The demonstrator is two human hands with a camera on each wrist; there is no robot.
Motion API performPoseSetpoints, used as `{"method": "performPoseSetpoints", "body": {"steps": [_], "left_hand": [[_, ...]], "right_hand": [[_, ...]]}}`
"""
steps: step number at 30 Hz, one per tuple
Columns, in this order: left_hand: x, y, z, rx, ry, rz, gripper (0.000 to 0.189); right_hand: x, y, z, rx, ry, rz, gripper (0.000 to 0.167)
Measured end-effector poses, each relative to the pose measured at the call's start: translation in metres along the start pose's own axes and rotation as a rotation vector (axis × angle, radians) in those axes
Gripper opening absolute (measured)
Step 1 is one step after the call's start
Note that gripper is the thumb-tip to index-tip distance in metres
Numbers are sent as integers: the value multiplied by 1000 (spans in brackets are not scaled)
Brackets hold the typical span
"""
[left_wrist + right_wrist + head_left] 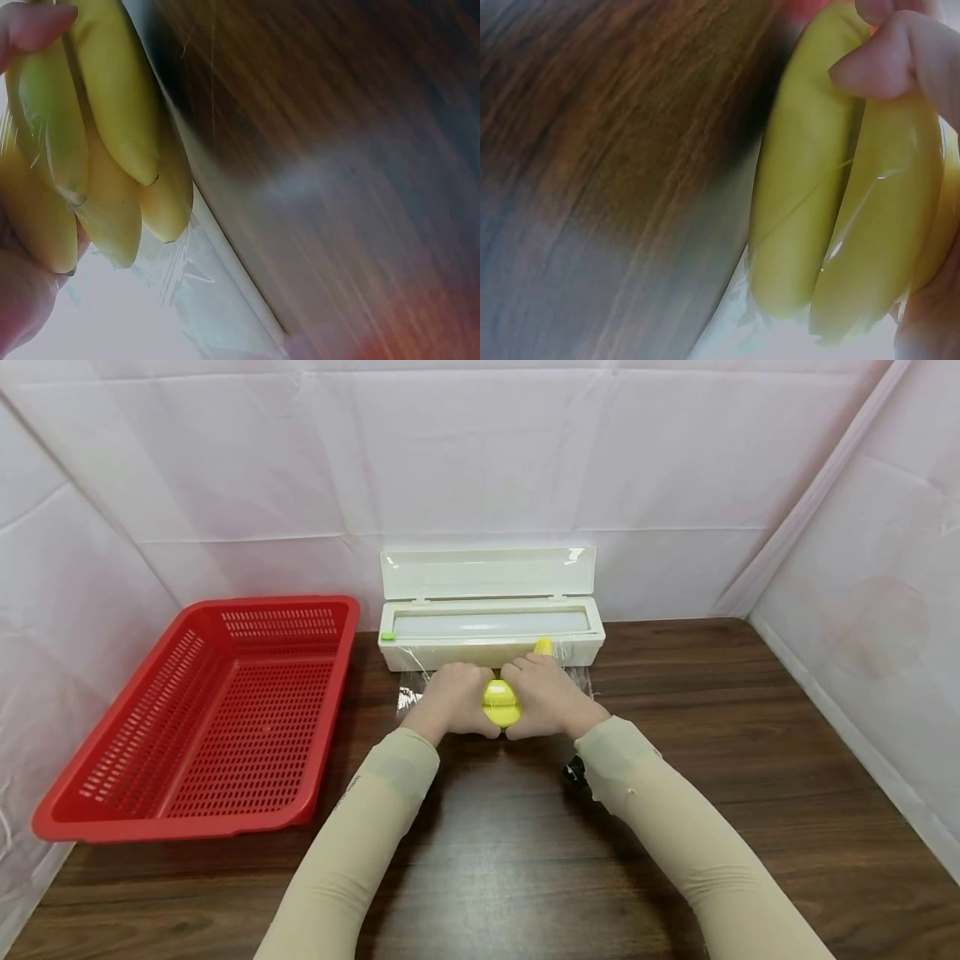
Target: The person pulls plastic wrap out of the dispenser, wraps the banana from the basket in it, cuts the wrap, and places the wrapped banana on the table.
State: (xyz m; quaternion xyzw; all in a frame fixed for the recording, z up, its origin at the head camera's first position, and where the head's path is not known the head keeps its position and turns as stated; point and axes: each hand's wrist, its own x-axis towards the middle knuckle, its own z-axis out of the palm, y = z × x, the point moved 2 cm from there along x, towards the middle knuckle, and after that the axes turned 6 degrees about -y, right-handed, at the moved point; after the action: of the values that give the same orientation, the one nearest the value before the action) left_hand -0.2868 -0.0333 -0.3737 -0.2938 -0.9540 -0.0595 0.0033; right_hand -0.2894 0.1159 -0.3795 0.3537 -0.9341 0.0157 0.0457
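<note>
Across the wooden table (465,868): red basket (187,827) at 9 o'clock; white dispenser (420,657), lid raised, at 12 o'clock.
Bananas (501,712): between the palms; long axis roughly 6-to-12, tips toward dispenser; clear film (408,698) over them.
Hands: left hand (456,697) at the fruit's 9 o'clock, right hand (546,695) at 3, equally near; forearms converge.
Fingers: curled round the bananas, thumbs pressing the fruit.

Yellow bananas (501,703) between left hand (459,697) and right hand (545,695), clear film (176,274) apparently around them.
</note>
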Motion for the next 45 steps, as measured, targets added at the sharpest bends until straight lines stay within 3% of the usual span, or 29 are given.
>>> {"method": "performPoseSetpoints", "body": {"steps": [6, 11, 18, 32, 45], "left_hand": [[1, 0, -2, -59, -16, 10, 36], [1, 1, -6, -98, -76, 7, 34], [3, 0, -8, -122, -142, -9, 35], [3, 0, -15, -265, -290, -49, 37], [4, -2, -15, -389, -410, -66, 31]], "right_hand": [[0, 1, -1, 18, 9, -19, 48], [1, 1, -2, 73, -17, -22, 46], [2, 1, -7, 152, -93, -5, 42], [5, 2, -12, 332, -256, -10, 34], [4, 3, -15, 399, -389, 39, 35]]}}
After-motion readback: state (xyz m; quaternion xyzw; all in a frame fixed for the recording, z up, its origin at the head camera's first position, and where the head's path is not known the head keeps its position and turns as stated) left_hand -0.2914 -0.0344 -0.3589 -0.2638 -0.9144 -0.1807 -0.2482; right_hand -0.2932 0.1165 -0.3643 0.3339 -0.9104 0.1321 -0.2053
